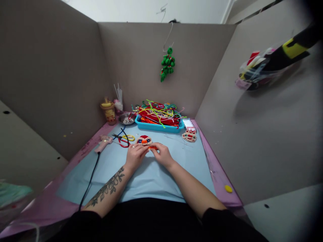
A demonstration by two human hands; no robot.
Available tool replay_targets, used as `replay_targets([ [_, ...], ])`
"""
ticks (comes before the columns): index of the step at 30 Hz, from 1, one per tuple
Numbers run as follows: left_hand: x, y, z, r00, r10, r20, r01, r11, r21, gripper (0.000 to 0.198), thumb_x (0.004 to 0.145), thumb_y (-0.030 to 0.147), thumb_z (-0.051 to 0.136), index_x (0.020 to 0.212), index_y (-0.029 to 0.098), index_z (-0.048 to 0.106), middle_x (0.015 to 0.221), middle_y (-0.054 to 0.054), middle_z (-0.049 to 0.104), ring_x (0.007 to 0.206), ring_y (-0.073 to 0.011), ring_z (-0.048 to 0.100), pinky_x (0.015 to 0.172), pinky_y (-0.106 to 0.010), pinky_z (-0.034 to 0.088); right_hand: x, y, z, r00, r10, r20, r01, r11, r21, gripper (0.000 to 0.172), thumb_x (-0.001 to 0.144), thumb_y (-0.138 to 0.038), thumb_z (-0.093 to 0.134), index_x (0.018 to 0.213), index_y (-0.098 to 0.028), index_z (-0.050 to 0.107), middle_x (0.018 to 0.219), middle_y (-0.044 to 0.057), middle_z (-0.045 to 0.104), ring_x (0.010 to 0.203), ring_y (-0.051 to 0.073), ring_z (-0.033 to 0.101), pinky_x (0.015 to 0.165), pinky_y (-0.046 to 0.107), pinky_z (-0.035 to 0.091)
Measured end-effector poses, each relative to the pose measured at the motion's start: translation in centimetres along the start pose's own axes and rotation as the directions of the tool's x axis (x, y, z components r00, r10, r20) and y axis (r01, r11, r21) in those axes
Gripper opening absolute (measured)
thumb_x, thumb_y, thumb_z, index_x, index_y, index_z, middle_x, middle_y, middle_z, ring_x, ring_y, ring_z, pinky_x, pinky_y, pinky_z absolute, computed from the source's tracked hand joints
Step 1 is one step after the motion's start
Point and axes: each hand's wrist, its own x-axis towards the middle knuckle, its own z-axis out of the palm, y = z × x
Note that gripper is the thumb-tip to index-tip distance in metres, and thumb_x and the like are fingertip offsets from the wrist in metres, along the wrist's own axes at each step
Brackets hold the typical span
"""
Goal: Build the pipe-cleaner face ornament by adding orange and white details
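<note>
While they meet over the blue mat (151,178), the left hand (136,155) and the right hand (163,155) pinch a short orange pipe cleaner (152,148), just before the red fuzzy face (144,140). It seems light, soft and easily bent, so holding near its ends looks best.

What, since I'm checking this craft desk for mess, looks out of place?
Pipe cleaners overflow the blue tray at the back, loose ends poking past its rim. A small yellow disc lies alone on the pink mat at right.

Tray (156,127) behind figure (144,140); glue gun (103,143) leftward.
</note>
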Motion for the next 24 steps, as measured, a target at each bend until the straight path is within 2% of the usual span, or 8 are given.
replay_targets([
  [7,0.2,0.4,-0.1,1.0,0.002,-0.03,-0.003,1.0,-0.021,0.015,0.087,0.033,0.06,0.088,0.024,0.072,0.083,-0.002,0.075,0.083,-0.0191,0.066,0.081,-0.036,0.042,0.0,-0.3,0.2,0.982,0.184,-0.028,-0.18,0.977,0.116,0.013,0.081,-0.025,0.055,0.086,-0.02,0.066,0.081,0.002,0.07,0.071,0.016,0.064,0.071,0.028,0.051],
  [14,0.0,0.0,0.1,0.999,0.015,-0.032,-0.015,1.0,-0.025,0.015,0.087,0.032,0.06,0.083,0.023,0.072,0.079,-0.003,0.074,0.083,-0.0197,0.065,0.079,-0.036,0.042,0.1,0.3,0.7,0.948,0.319,0.002,-0.31,0.919,0.244,0.013,0.078,-0.027,0.057,0.085,-0.018,0.064,0.077,0.001,0.067,0.069,0.015,0.062,0.068,0.028,0.05],
  [19,0.2,0.3,-0.1,0.999,-0.043,0.014,0.043,0.999,-0.017,0.018,0.087,0.034,0.059,0.081,0.022,0.071,0.078,-0.003,0.073,0.079,-0.0195,0.066,0.074,-0.034,0.043,0.1,0.6,0.9,0.944,0.328,-0.014,-0.307,0.896,0.321,0.025,0.073,-0.026,0.062,0.097,-0.019,0.058,0.088,0.003,0.068,0.08,0.018,0.066,0.07,0.029,0.052],
  [24,0.3,0.6,-0.2,0.998,-0.046,0.05,0.047,0.999,-0.024,0.019,0.087,0.035,0.058,0.093,0.022,0.07,0.09,-0.006,0.074,0.084,-0.0203,0.066,0.073,-0.034,0.045,-0.1,0.6,1.2,0.946,0.317,-0.061,-0.29,0.918,0.27,0.02,0.074,-0.023,0.058,0.094,-0.021,0.054,0.082,0.0,0.065,0.072,0.015,0.064,0.069,0.028,0.051],
])
